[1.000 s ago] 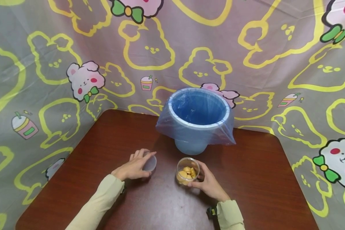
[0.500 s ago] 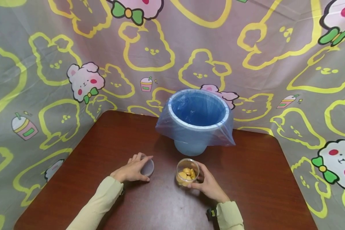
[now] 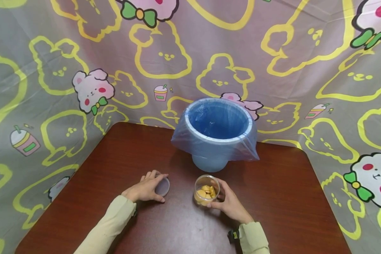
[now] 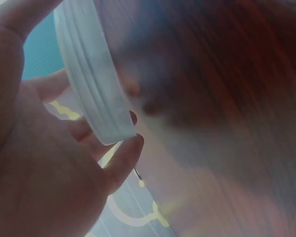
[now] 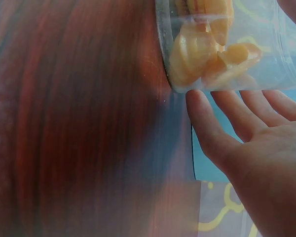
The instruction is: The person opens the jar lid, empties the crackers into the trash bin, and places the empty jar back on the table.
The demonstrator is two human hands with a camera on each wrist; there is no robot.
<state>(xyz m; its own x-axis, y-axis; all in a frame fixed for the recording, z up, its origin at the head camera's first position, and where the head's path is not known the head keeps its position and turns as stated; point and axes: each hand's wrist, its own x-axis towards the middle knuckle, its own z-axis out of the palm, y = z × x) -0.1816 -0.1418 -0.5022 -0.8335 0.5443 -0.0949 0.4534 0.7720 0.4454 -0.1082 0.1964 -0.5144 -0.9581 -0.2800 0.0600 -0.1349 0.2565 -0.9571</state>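
My left hand (image 3: 146, 188) holds a round, translucent lid (image 3: 162, 187) low over the table, left of centre. In the left wrist view, the lid (image 4: 91, 74) has a ridged side, with fingers around its edge close to the wood. A clear plastic jar (image 3: 198, 187) stands uncovered to the right of it. My right hand (image 3: 231, 201) grips this jar from its right side, thumb toward the front. Golden-yellow snack pieces (image 3: 207, 192) fill the jar's lower part. Fingertips lie along the jar's wall in the right wrist view, near its base, with snack pieces (image 5: 192, 54) visible through the plastic.
A blue bin (image 3: 211, 160) with a blue plastic liner folded over its rim stands behind the jar. The dark reddish-brown table (image 3: 184, 225) has rounded back corners. A cloth (image 3: 174, 46) printed with yellow bear outlines hangs around its back and sides.
My left hand has shifted slightly left and nearer with the lid, then paused. The right hand and jar have stayed nearly in place.
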